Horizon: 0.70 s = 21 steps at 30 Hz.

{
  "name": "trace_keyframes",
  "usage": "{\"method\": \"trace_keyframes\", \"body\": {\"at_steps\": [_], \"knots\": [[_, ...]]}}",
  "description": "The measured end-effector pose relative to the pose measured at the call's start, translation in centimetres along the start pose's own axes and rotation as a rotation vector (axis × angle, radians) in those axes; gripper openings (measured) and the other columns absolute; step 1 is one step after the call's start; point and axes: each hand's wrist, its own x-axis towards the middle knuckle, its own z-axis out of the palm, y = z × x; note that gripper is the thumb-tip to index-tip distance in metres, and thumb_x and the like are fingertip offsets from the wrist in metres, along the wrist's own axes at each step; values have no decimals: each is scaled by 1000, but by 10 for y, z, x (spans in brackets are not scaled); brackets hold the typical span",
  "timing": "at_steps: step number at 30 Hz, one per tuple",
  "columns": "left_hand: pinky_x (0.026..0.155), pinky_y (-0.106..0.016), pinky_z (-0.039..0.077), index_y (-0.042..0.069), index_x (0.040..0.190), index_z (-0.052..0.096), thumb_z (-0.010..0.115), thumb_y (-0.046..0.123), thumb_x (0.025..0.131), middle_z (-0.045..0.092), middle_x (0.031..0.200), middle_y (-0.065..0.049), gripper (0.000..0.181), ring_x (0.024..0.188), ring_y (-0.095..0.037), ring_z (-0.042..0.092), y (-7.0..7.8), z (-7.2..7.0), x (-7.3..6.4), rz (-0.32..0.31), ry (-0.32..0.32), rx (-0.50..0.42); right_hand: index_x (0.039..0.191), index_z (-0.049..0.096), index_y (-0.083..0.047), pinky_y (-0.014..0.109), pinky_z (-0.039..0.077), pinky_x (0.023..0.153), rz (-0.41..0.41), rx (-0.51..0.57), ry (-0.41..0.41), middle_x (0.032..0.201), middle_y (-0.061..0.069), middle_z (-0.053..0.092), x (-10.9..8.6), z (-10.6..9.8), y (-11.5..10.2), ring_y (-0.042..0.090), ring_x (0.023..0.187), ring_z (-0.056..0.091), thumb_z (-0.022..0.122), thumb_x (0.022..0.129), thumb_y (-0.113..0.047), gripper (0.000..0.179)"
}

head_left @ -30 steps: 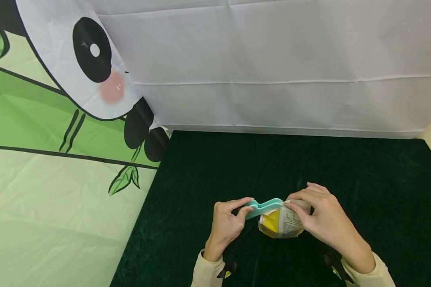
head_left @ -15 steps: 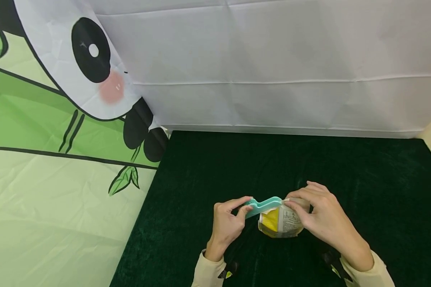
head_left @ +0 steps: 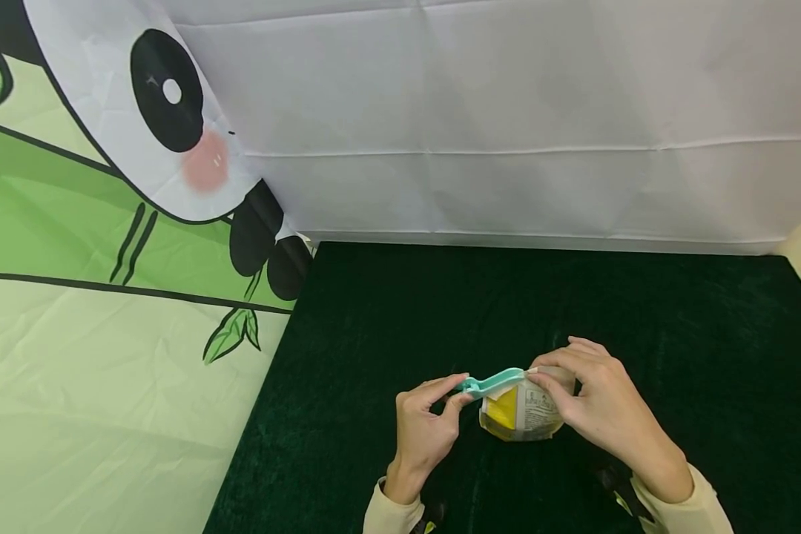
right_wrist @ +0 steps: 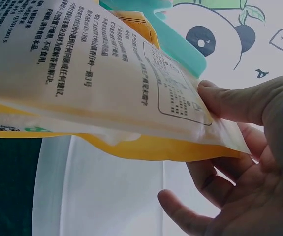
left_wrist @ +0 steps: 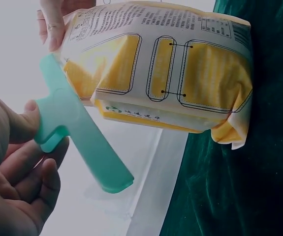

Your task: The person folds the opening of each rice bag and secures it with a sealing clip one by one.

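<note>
My left hand (head_left: 427, 426) pinches a teal bag clip (head_left: 497, 382) between thumb and fingers, by the raised tab on its back in the left wrist view. One end of the clip meets the top corner of a yellow and white printed packet (head_left: 530, 415). That packet stands on the dark green cloth, its top edge folded flat. In the right wrist view my right hand (right_wrist: 249, 142) pinches the packet's top edge between thumb and fingers, close to the clip's tip (right_wrist: 196, 64). Whether the clip's bars enclose the packet's edge is hard to tell.
Dark green velvet cloth (head_left: 387, 311) covers the table. A white sheet (head_left: 507, 111) hangs behind its far edge. At the left hangs a green and white cloth (head_left: 93, 356) printed with a panda and bamboo.
The clip has rolled in my left hand and looks narrower from above. My left wrist has shifted slightly right. My right hand and the packet stay almost still.
</note>
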Motion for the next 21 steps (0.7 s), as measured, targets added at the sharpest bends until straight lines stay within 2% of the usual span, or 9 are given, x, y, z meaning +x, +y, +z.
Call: {"method": "trace_keyframes", "body": {"at_steps": [2, 4, 8, 11, 21], "knots": [[76, -29, 64, 2, 112, 81, 80, 7, 94, 83, 108, -10, 19, 92, -17, 80, -1, -3, -1, 8, -11, -3, 96, 79, -19, 14, 30, 123, 3, 4, 3, 92, -10, 79, -1, 1, -2, 12, 83, 74, 90, 79, 0, 28], [75, -27, 63, 2, 112, 81, 81, 7, 94, 83, 108, -10, 19, 89, -17, 80, -3, -6, -1, 8, -25, -13, 96, 79, -19, 15, 31, 123, 10, 9, 3, 92, -10, 79, -2, 2, -4, 12, 83, 75, 90, 79, 0, 27], [72, -26, 61, 2, 112, 81, 81, 8, 94, 83, 105, -10, 19, 84, -16, 78, -6, -13, -2, 2, -63, -27, 96, 79, -20, 44, 46, 118, 40, 15, -6, 92, -11, 79, -4, 5, -10, 13, 84, 76, 90, 81, 0, 27], [72, -26, 61, 2, 112, 81, 80, 9, 94, 83, 104, -10, 19, 84, -16, 78, -6, -18, -4, -2, -81, -27, 95, 79, -21, 60, 48, 109, 66, 18, -7, 92, -11, 79, -7, 9, -16, 13, 84, 77, 89, 81, -1, 26], [73, -27, 62, 2, 113, 81, 79, 9, 95, 83, 105, -10, 19, 84, -15, 78, -6, -33, -12, -1, -103, -36, 94, 79, -19, 61, 48, 110, 115, 13, 13, 90, -9, 79, -16, 21, -35, 16, 84, 78, 88, 83, 0, 24]]}}
